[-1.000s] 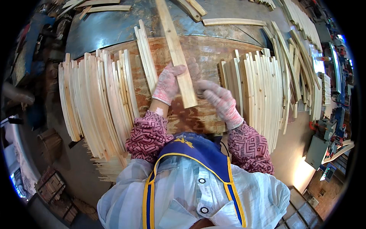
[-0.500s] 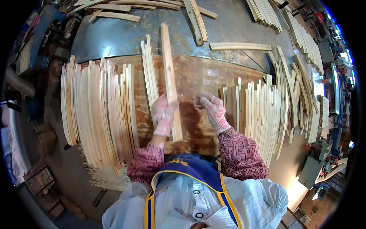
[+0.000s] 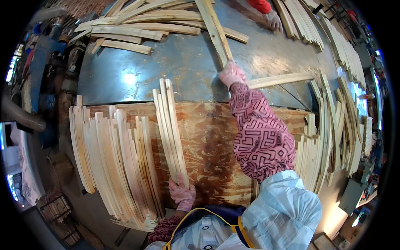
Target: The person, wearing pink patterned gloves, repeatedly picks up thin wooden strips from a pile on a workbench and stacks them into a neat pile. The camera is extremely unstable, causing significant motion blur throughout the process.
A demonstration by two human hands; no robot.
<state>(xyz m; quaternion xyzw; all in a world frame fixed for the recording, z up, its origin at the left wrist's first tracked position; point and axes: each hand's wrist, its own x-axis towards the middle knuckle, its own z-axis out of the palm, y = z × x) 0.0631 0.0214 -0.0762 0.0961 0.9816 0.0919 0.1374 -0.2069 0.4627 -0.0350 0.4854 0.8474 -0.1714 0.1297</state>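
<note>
My right hand (image 3: 232, 75), in a pinkish-white glove, is stretched out over the metal surface. Its fingers are closed round the near end of a long wooden board (image 3: 211, 31), which points away from me. Close to my body, my gloved left hand (image 3: 182, 195) has its fingers round the near end of a small group of pale wooden strips (image 3: 168, 129). These strips lie side by side and slightly tilted on the brown plywood sheet (image 3: 208, 146).
To the left stands a wide row of wooden strips (image 3: 112, 154); another row (image 3: 306, 162) is at the right. Curved boards (image 3: 146, 27) lie heaped at the far left. One loose board (image 3: 281, 80) lies beyond the plywood. A co-worker's gloved hand (image 3: 273, 21) shows at the far edge.
The strip in my left hand has come down beside the other strips, and that hand has drawn nearer to me. My right hand has reached forward and taken hold of a board.
</note>
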